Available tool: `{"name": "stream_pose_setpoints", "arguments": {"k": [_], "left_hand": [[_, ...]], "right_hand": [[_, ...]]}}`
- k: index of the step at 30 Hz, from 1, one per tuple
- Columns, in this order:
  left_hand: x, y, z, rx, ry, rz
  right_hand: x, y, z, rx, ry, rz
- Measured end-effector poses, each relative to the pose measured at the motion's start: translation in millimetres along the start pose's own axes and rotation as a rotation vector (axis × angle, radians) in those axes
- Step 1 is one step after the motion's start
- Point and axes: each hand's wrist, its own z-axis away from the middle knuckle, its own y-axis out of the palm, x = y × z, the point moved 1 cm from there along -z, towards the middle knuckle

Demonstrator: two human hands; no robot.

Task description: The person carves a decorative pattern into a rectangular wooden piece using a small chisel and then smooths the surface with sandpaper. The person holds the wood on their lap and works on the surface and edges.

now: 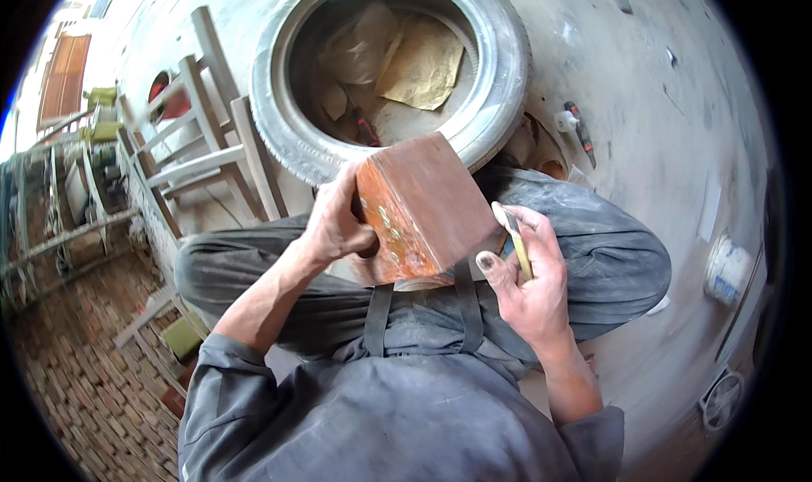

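Note:
A reddish-brown wooden box or block [440, 196] is held tilted over my lap. Its left side is orange with a painted floral pattern, while the face turned up is plain and matt. My left hand [334, 220] grips it by that painted side, the thumb bent against the lower part. In my right hand [540, 292], a thin yellow strip-like piece with a dark edge [519, 247] is pinched between thumb and fingers, close to the box's right corner. I cannot make out exactly what this piece is. Dark dust covers the right thumb tip.
Beyond the box a large tyre [505, 76] lies flat, with a brown paper sheet [420, 63], clear plastic [359, 46] and a red-black tool [366, 131] inside. A wooden frame [199, 114] stands left. On the floor right lie a red-black tool [581, 135] and a white bucket [729, 269].

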Motion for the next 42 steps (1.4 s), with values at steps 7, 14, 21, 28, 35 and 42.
{"name": "stream_pose_setpoints", "arguments": {"k": [7,14,21,28,35,42], "left_hand": [[-22.8,36.4,54.8,-0.132,0.046,0.149],[-26.9,36.0,60.2,-0.135,-0.013,0.163],[-27.1,43.4,64.1,-0.138,-0.023,0.085],[-16.9,44.8,61.0,-0.154,-0.103,0.06],[4.2,37.7,59.1,-0.241,-0.368,-0.055],[21.3,47.7,48.4,-0.275,-0.526,-0.199]], "right_hand": [[25.7,12.6,35.6,0.238,0.266,-0.131],[32.3,22.3,38.5,0.255,0.28,0.013],[24.8,33.0,25.1,0.235,0.376,-0.01],[13.7,23.3,16.4,0.335,0.493,-0.219],[-18.5,45.5,-15.0,0.338,0.424,-0.124],[-40.9,44.6,-23.6,0.209,0.052,0.196]]}}
